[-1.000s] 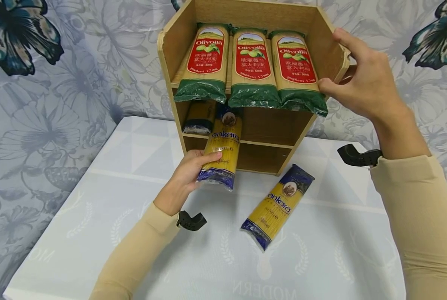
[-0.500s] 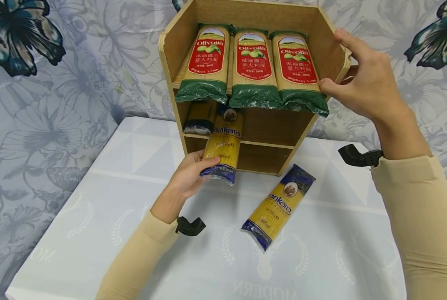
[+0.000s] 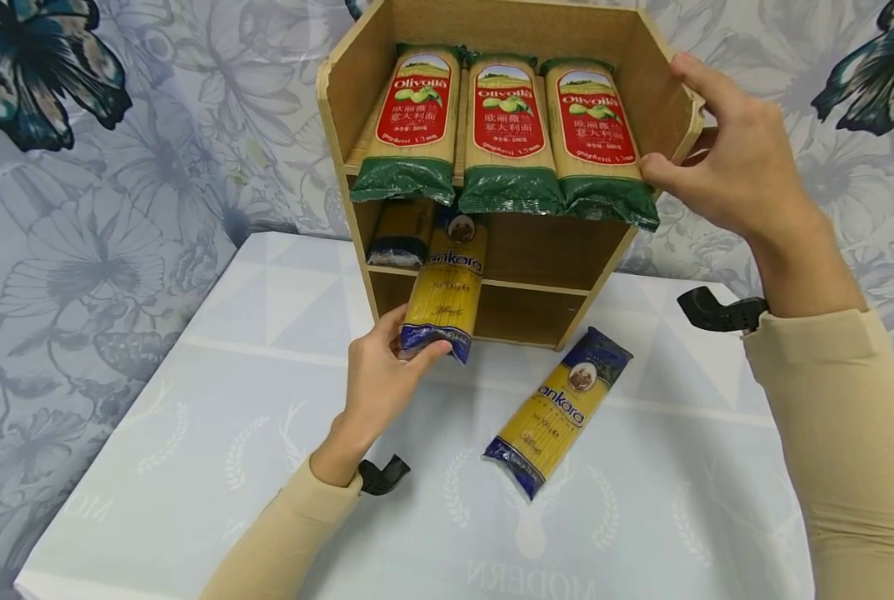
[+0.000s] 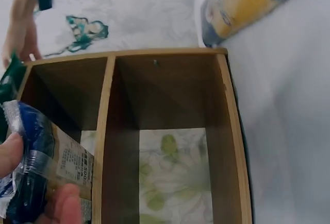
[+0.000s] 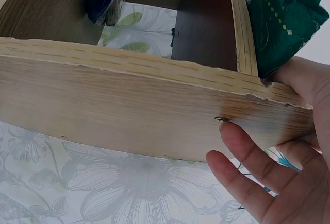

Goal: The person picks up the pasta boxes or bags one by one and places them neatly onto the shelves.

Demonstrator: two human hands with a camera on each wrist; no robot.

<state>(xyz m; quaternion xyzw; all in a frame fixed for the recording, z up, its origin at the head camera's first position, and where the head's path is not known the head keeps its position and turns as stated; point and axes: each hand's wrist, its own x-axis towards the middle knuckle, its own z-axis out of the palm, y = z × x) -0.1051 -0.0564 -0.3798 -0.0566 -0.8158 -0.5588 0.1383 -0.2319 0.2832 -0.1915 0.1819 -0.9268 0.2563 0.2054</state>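
My left hand [image 3: 382,375] pinches the blue lower end of a yellow spaghetti pack [image 3: 447,287], thumb on top. The pack's far end lies inside the middle level of a wooden shelf [image 3: 536,312], beside another pack [image 3: 400,233] at the left. In the left wrist view, the blue end of the spaghetti pack [image 4: 38,154] sits between thumb and fingers. My right hand [image 3: 739,158] grips the shelf's right side panel, thumb at the inner front edge, other fingers outside. The right wrist view shows two fingertips near the outer face of the side panel [image 5: 129,105].
Several red-labelled spaghetti packs [image 3: 510,125] fill the top level, their green ends jutting past the front edge. A second yellow spaghetti pack [image 3: 559,412] lies slanted on the white-covered table [image 3: 214,467]. Patterned fabric [image 3: 117,208] hangs behind.
The yellow pack has slid slightly farther into the middle level. My left hand has shifted its hold down to the pack's near end. The right hand keeps its place.
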